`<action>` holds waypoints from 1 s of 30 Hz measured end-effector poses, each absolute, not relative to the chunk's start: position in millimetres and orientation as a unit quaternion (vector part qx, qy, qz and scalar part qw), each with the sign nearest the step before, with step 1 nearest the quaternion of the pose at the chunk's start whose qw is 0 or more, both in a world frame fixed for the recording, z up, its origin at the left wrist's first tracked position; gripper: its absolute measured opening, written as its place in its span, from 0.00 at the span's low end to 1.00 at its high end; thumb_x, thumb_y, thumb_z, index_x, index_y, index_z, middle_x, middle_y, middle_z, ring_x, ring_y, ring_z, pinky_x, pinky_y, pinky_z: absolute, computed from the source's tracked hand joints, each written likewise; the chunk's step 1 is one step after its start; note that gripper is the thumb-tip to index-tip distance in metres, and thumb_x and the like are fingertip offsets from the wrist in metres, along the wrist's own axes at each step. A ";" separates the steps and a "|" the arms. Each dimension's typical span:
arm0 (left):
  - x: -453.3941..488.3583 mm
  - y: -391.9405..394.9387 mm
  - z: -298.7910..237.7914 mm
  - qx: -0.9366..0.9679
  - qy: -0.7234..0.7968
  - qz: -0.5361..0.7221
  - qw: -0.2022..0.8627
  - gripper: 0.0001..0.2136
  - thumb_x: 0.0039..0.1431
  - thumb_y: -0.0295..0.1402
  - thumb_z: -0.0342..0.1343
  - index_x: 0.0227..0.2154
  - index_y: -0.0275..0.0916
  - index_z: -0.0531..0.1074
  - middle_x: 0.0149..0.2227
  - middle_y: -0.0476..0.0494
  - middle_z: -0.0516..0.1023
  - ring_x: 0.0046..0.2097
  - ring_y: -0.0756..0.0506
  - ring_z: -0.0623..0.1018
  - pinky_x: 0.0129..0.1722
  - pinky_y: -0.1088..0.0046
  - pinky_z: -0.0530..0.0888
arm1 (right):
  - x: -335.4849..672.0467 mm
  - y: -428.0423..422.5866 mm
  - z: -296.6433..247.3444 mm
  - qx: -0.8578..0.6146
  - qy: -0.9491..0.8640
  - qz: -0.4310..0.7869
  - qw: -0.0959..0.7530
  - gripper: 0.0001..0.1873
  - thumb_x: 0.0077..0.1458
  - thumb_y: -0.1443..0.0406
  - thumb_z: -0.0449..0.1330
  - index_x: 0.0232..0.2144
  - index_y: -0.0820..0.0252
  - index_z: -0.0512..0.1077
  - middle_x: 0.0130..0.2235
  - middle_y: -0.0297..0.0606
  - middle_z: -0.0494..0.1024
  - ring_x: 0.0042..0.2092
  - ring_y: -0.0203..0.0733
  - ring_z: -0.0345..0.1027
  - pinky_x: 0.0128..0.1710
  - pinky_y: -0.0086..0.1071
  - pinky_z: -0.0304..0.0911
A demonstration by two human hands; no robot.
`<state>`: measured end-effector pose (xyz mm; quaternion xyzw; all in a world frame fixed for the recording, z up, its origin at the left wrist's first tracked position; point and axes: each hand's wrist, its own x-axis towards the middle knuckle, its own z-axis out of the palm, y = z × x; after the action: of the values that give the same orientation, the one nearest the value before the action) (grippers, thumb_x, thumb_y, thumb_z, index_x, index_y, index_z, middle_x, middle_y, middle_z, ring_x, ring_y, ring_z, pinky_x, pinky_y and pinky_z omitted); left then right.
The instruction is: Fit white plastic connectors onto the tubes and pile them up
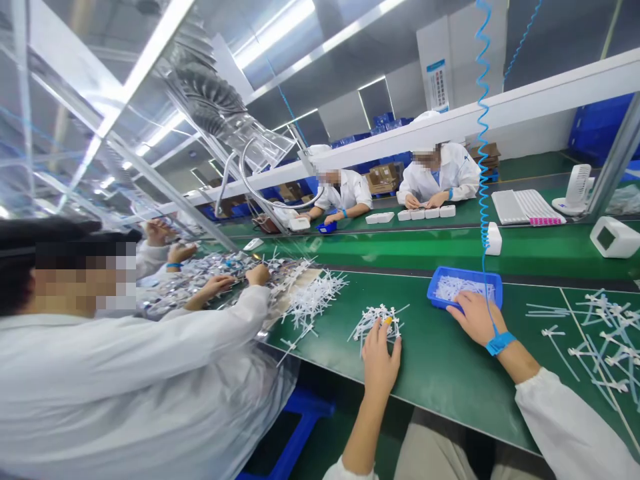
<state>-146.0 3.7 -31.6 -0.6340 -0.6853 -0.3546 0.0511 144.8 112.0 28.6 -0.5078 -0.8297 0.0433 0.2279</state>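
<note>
My left hand (381, 360) rests at the near edge of a small pile of thin white strips with white tips (379, 323). Its fingers are apart, and one fingertip looks yellow. My right hand (477, 319) reaches over the near rim of a blue tray (436, 298), thumb and fingers apart over the contents. Small white pieces (453, 288) fill the tray; what the right fingertips touch is partly hidden. A blue wrist strap (500, 343) with a coiled blue cord is on my right wrist. Loose white strips with connectors (603, 343) lie scattered to the right.
A larger heap of white strips (315, 295) lies left, beside a co-worker in a white coat (150, 373) handling parts. A green conveyor belt (400, 250) runs behind the table (425, 380). Two people work opposite. White housings (616, 237) stand right; a coiled cord (483, 133) hangs down.
</note>
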 end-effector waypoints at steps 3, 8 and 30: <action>-151.1 3.7 -29.7 -0.646 -0.656 -0.387 0.047 0.16 0.74 0.37 0.50 0.57 0.41 0.76 0.61 0.33 0.77 0.64 0.32 0.76 0.65 0.45 0.72 | 143.6 106.3 30.2 -0.516 -0.832 0.039 0.198 0.16 0.74 0.55 0.57 0.48 0.59 0.79 0.49 0.50 0.82 0.52 0.55 0.75 0.52 0.42 0.66; -156.2 5.3 -28.7 -0.671 -0.633 -0.386 0.026 0.12 0.72 0.38 0.53 0.47 0.42 0.81 0.56 0.36 0.81 0.58 0.34 0.80 0.61 0.48 0.76 | 143.3 103.7 37.8 -0.534 -0.823 0.037 0.189 0.14 0.74 0.59 0.55 0.46 0.60 0.79 0.49 0.50 0.83 0.52 0.55 0.75 0.52 0.41 0.65; -156.9 3.2 -31.2 -0.651 -0.649 -0.392 0.036 0.15 0.75 0.41 0.51 0.46 0.41 0.81 0.47 0.37 0.83 0.51 0.35 0.80 0.54 0.53 0.76 | 145.4 99.9 42.8 -0.545 -0.813 0.061 0.198 0.14 0.74 0.61 0.56 0.41 0.59 0.80 0.47 0.47 0.83 0.51 0.53 0.76 0.49 0.39 0.65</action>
<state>-156.9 3.2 -31.2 -0.6509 -0.6488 -0.3924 0.0364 145.4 99.9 42.8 -0.5448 -0.8125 0.0607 0.1982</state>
